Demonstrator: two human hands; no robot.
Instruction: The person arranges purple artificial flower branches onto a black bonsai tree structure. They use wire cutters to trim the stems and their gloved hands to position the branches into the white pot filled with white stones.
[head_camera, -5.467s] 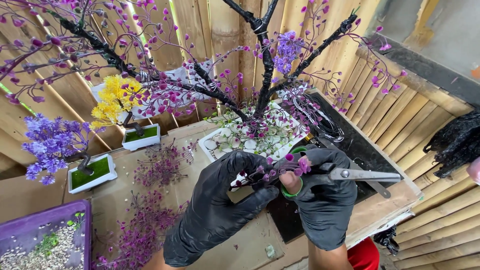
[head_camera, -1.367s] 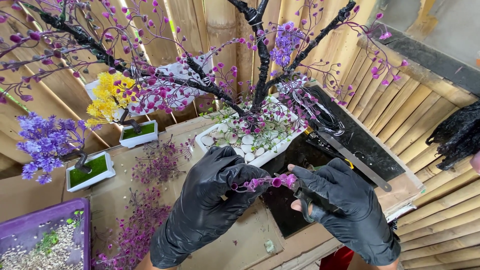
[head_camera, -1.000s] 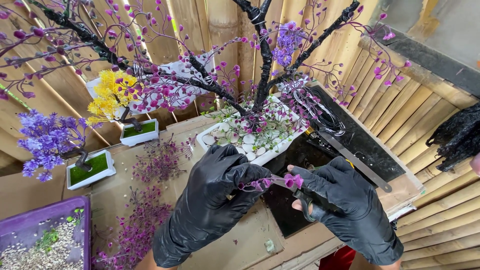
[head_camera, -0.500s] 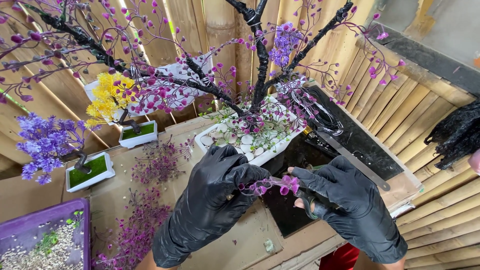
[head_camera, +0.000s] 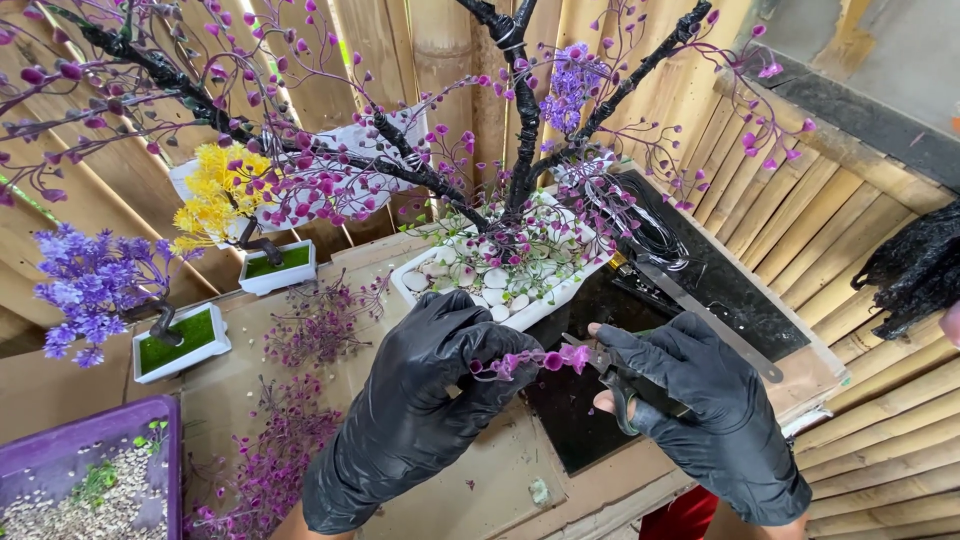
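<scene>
Pinching the purple flower sprig (head_camera: 535, 360) crosswise between our hands, we gripped its left end with the left hand (head_camera: 430, 390); the right hand (head_camera: 700, 400) clasped scissors (head_camera: 610, 385) at its right tip.

Tree pot (head_camera: 545, 305) stands behind both hands, small pots (head_camera: 185, 345) left.

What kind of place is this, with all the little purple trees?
Probably a small handicraft workshop for artificial bonsai: a black wire tree in a white pot, finished miniature trees, loose purple sprigs, and bamboo walls.
</scene>
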